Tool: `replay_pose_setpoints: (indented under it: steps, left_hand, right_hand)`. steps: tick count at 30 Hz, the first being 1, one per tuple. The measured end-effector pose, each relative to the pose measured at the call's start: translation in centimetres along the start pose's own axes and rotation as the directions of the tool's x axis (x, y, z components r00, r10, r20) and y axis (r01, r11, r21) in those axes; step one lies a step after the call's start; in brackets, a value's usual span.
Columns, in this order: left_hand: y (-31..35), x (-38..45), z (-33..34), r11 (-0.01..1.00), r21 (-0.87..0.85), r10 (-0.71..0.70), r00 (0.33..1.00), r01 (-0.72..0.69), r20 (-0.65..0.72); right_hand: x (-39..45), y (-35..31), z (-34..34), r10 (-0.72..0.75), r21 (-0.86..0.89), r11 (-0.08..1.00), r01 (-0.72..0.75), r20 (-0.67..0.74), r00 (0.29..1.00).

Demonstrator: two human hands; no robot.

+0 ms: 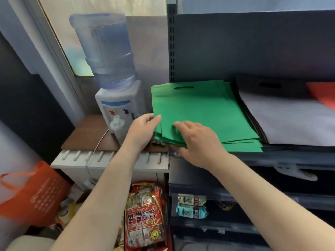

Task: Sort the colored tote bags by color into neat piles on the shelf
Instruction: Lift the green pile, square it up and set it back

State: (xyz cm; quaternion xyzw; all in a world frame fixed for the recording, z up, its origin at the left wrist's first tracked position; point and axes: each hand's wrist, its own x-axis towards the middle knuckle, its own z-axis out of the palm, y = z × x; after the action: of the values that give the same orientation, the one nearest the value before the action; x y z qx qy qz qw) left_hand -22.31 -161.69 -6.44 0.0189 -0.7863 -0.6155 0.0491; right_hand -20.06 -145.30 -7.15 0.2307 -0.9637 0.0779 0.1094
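Green bags: both hands grip corner.

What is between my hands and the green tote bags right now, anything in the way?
Nothing visible. The left hand and right hand already touch the green tote bags at the pile's near left corner on the shelf.

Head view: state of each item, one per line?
green bags: stacked flat on shelf, near edges uneven
left hand: grips the stack's left corner
right hand: pinches the front edge
black bags: piled beside the green
water jug: upside down on dispenser
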Motion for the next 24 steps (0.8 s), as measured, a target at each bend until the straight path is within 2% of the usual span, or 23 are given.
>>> replay_pose_setpoints:
  steps: [2,5,10,14,19,24]
  left_hand:
    - [1.5,0.2,0.5,0.991,-0.134,0.019,0.999,-0.012,0.048]
    - [2.7,0.3,1.0,0.978,-0.204,0.071,0.991,-0.048,0.109]
    - [2.0,0.6,1.2,0.961,-0.274,0.045,0.996,-0.023,0.074]
    - [0.5,0.8,1.3,0.965,-0.26,-0.033,0.999,0.037,0.022]
    - [-1.0,0.4,1.7,0.959,-0.151,-0.235,0.971,0.24,0.046]
    - [-0.8,0.3,2.3,0.976,0.018,-0.219,0.973,0.219,0.074]
  right_hand:
    - [0.1,0.2,-0.1,0.026,0.02,0.999,-0.025,-0.065,0.998]
    - [0.4,1.0,-0.6,0.081,0.095,0.993,-0.07,-0.114,0.99]
    - [0.3,2.5,-0.9,0.064,0.013,0.998,-0.063,-0.034,0.997]
    - [0.5,3.0,-1.2,0.017,-0.041,0.999,-0.018,-0.011,1.0]
    - [1.0,3.6,-1.1,0.064,0.017,0.998,-0.063,-0.064,0.996]
    - [1.4,4.2,-1.0,0.052,0.023,0.998,-0.05,-0.102,0.993]
